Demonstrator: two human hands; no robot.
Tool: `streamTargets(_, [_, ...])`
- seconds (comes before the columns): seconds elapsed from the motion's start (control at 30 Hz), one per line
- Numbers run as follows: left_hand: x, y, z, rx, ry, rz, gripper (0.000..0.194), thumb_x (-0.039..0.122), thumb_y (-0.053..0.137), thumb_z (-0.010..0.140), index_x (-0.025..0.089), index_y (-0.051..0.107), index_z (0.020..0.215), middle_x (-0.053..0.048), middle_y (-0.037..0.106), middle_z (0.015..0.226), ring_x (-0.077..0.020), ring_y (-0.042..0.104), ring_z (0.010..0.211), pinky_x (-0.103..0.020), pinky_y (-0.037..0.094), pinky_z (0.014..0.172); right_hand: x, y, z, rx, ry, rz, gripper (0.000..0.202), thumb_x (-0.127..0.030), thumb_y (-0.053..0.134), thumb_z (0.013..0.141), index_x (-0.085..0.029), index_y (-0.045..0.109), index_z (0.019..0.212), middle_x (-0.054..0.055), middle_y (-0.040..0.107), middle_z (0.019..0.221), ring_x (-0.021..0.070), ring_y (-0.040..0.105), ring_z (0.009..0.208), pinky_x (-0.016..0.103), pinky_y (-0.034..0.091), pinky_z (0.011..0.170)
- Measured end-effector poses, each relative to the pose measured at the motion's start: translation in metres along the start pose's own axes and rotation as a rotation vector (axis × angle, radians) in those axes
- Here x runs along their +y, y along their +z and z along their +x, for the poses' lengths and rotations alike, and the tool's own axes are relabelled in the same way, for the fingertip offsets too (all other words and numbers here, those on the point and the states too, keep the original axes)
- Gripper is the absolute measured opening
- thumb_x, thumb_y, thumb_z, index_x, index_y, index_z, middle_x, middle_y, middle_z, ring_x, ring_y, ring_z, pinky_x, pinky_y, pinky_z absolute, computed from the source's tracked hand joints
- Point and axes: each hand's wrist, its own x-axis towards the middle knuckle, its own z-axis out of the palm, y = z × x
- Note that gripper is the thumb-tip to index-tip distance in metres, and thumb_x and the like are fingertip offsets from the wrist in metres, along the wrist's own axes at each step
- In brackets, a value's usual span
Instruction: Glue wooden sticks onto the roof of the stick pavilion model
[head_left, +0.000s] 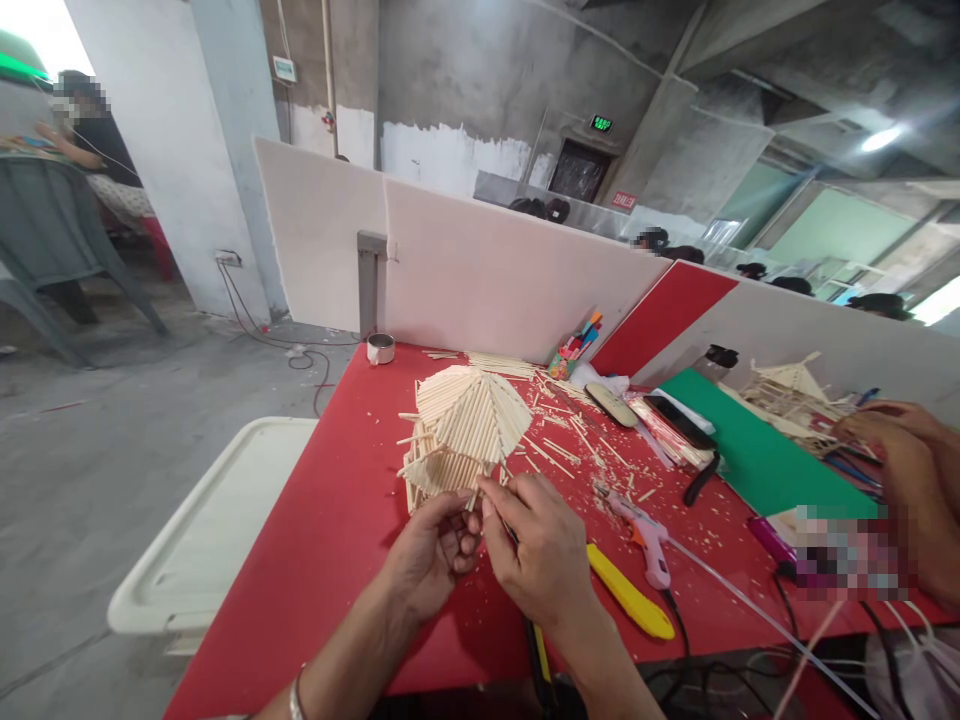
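Note:
A small house model of pale wooden sticks (469, 425), with a ribbed, pointed roof, stands on the red table (322, 540). My left hand (439, 550) is at the model's lower front edge, thumb and index finger pinched on a short stick end. Close on its right, my right hand (536, 540) is closed, its fingertips against the same edge; a dark tool handle shows partly under its fingers, mostly hidden. Loose sticks (551, 450) and chips lie right of the model. A pink glue gun (645, 535) and a yellow-handled knife (630, 592) rest right of my right hand.
Behind stands a white partition (517, 270). Near it are a tape roll (381, 348) and a cup of markers (564, 360). A phone (679, 420) and green board (765, 450) lie to the right, beside another person's arms (911, 470). A white bin lid (217, 520) sits left.

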Motion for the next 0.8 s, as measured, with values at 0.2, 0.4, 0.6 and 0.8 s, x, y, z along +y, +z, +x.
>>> streamTargets(0.2, [-0.002,-0.001,0.0,-0.033,0.017,0.018,0.014,0.017,0.072,0.064,0.011,0.06,0.06,0.002,0.055,0.05,-0.0028,0.041,0.038,-0.014,0.023,0.035,-0.003,-0.004,0.001,0.003,-0.002,-0.009,0.033,-0.024,0.045,0.089,-0.02,0.062,0.117,0.004,0.056,0.081,0.0167,0.052,0.078,0.028,0.042,0.069])
streamTargets(0.4, [0.0,0.001,-0.001,-0.047,0.026,0.048,0.014,0.016,0.074,0.063,0.01,0.062,0.066,0.004,0.051,0.05,-0.0015,0.037,0.039,-0.014,0.022,0.034,0.019,-0.015,-0.021,0.127,0.17,-0.059,0.036,-0.025,0.043,0.091,-0.021,0.058,0.123,0.006,0.06,0.091,0.0165,0.056,0.086,0.029,0.045,0.076])
streamTargets(0.6, [0.002,-0.001,0.002,-0.116,0.031,0.059,0.019,0.013,0.074,0.064,0.012,0.055,0.06,0.005,0.05,0.052,-0.0011,0.035,0.04,-0.013,0.022,0.034,0.118,-0.035,-0.087,0.035,0.948,-0.316,0.041,-0.034,0.05,0.079,-0.015,0.064,0.113,0.014,0.063,0.098,0.0257,0.059,0.09,0.036,0.044,0.075])
streamTargets(0.8, [-0.003,-0.005,0.002,-0.174,0.012,0.029,0.022,0.014,0.073,0.068,0.013,0.053,0.06,0.004,0.049,0.053,-0.0007,0.037,0.04,-0.012,0.023,0.033,0.181,-0.038,-0.116,0.001,1.159,-0.147,0.022,-0.034,0.063,0.059,-0.02,0.069,0.075,0.006,0.065,0.065,0.0238,0.063,0.069,0.033,0.046,0.065])
